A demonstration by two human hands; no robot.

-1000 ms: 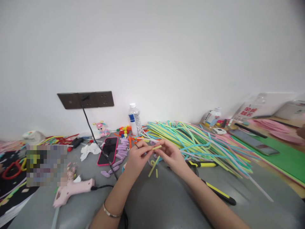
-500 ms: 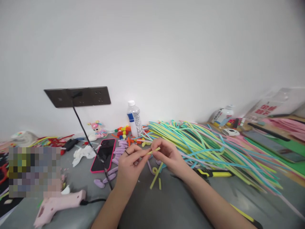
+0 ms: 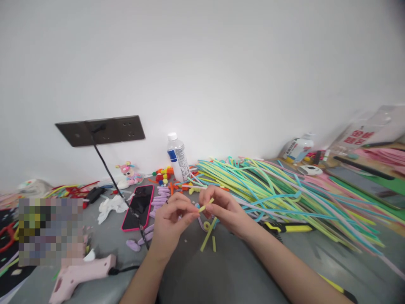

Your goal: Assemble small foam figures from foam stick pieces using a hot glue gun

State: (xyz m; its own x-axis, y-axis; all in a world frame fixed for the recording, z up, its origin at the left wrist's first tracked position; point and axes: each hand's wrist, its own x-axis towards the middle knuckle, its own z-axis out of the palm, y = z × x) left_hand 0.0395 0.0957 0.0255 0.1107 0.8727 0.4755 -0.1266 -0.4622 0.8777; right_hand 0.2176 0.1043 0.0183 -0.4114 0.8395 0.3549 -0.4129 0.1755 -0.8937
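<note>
A short yellow pipe cleaner piece [image 3: 202, 209] is pinched between the fingertips of my left hand [image 3: 171, 223] and my right hand [image 3: 226, 211], above the grey table. One end sticks up past my right thumb. My left hand wears a dark ring. Below my fingers lie a longer yellow-green pipe cleaner strip [image 3: 208, 236], a short cut strip [image 3: 214, 244] and a small yellow coil [image 3: 206, 226]. Several lilac coiled pieces [image 3: 160, 194] rest left of my left hand.
A pink glue gun [image 3: 85, 272] with a cord lies front left, near a pink-cased phone [image 3: 139, 207] and crumpled tissue [image 3: 110, 207]. A bottle [image 3: 177, 157] stands by the wall. Long pipe cleaners [image 3: 259, 185] spread rightward, beside a yellow-black cutter [image 3: 291, 228].
My fingertips have drawn slightly apart, so more of the yellow piece shows between them. The whole view has shifted a little.
</note>
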